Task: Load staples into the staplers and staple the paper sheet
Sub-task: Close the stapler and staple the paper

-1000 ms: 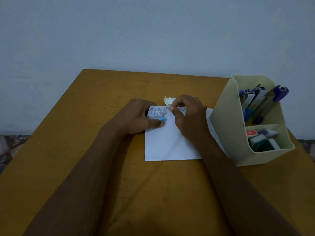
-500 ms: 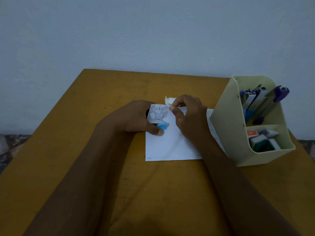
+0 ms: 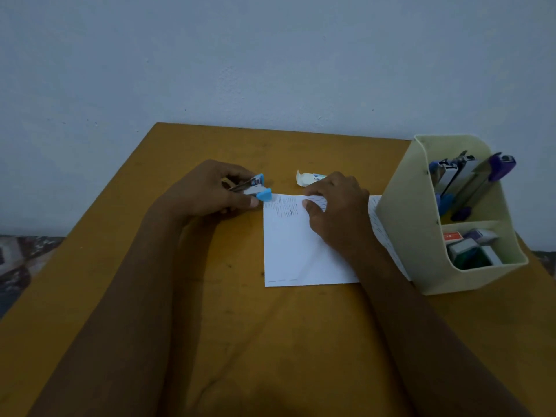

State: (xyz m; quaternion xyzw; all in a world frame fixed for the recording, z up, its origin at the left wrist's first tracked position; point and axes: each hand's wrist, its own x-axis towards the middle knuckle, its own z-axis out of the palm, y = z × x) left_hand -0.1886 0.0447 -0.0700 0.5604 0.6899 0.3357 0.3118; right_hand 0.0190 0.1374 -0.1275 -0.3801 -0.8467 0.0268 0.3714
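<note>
A small blue stapler [image 3: 255,189] is gripped in my left hand [image 3: 210,191], just left of the paper's top left corner and clear of the sheet. The white paper sheet [image 3: 296,251] lies flat on the brown table, its top edge folded over with printed text showing. My right hand [image 3: 337,206] presses down on that folded top edge with fingertips. A small open staple box [image 3: 307,178] lies on the table just beyond my right hand.
A cream desk organiser [image 3: 418,230] stands at the right, touching the paper's right side. It holds several staplers, blue and purple [image 3: 499,165], in the back and staple boxes [image 3: 469,245] in front. The table [image 3: 150,296] ends at a pale wall behind.
My left hand has pulled the blue stapler leftwards off the paper's top left corner. My right hand has flattened onto the folded edge.
</note>
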